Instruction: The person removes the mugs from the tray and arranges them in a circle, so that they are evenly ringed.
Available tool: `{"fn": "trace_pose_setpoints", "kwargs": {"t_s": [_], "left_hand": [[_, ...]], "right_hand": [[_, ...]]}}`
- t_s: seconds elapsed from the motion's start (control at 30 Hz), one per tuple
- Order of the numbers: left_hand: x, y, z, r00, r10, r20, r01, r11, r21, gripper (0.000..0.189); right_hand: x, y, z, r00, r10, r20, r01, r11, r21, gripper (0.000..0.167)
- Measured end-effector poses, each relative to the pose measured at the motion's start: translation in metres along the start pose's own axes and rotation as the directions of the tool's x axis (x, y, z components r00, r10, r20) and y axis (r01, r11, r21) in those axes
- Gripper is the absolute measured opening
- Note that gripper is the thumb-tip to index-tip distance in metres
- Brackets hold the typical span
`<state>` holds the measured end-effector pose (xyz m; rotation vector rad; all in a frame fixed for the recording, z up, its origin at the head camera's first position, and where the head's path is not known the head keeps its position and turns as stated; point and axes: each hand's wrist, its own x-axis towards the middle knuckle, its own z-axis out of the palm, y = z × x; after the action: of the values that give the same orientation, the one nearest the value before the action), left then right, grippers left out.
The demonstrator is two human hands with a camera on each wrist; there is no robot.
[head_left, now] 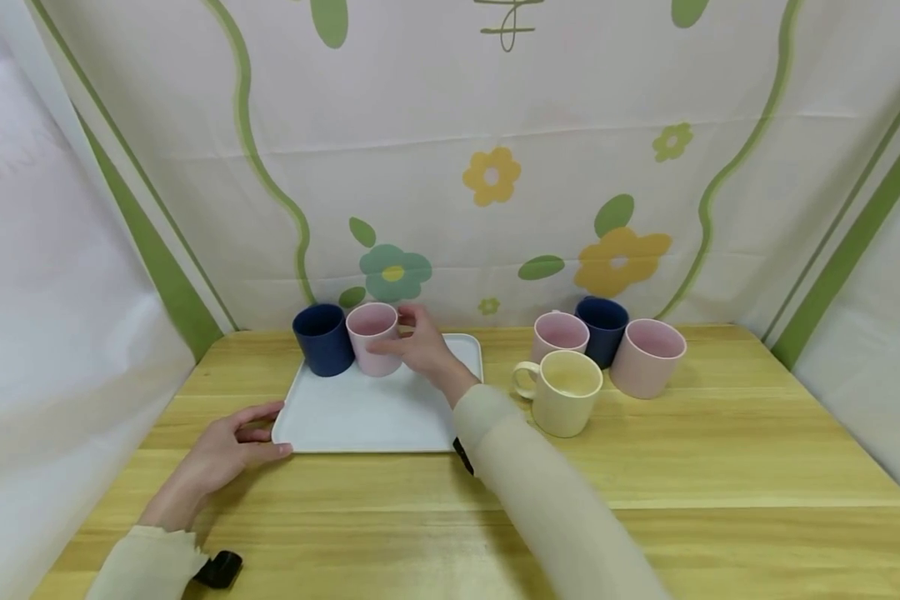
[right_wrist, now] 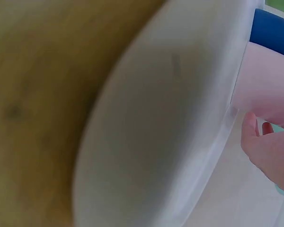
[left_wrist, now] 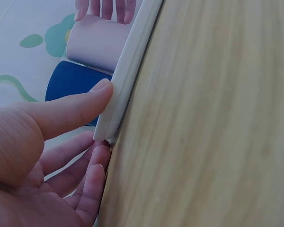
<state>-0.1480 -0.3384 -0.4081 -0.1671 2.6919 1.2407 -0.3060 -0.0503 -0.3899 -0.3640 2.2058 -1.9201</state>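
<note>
A white tray (head_left: 367, 421) lies on the wooden table. My left hand (head_left: 221, 450) grips its front left corner, thumb along the front edge and fingers round the left side. In the left wrist view the thumb (left_wrist: 80, 106) presses the rim. My right hand (head_left: 420, 343) reaches over the tray and holds a pink mug (head_left: 373, 354) from its right side, thumb in front and fingers behind. This mug stands upright at the back of the tray, close beside a dark blue mug (head_left: 322, 342) in the back left corner.
Right of the tray several mugs stand grouped on the table (head_left: 720, 467): a cream mug (head_left: 566, 404) with its handle leftward, a pink mug (head_left: 558, 333) behind it, a dark blue mug (head_left: 603, 329) and another pink mug (head_left: 645, 362). A flowered cloth (head_left: 435, 192) hangs behind the table.
</note>
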Motion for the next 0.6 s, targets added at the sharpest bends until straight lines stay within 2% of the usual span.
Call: {"fn": "trace_pose_setpoints", "kwargs": {"t_s": [0.3,0.6], "left_hand": [[0.001,-0.001,-0.002,1.000,-0.019,0.005,0.019,1.000,0.009,0.089],[0.004,-0.001,-0.001,1.000,-0.018,0.014,0.018,1.000,0.009,0.090]], "right_hand": [[0.009,0.005,0.015,1.000,0.014,-0.014,-0.014,0.999,-0.051,0.085],[0.009,0.002,0.024,0.996,0.024,-0.087,-0.035,0.991,-0.130,0.082]]}}
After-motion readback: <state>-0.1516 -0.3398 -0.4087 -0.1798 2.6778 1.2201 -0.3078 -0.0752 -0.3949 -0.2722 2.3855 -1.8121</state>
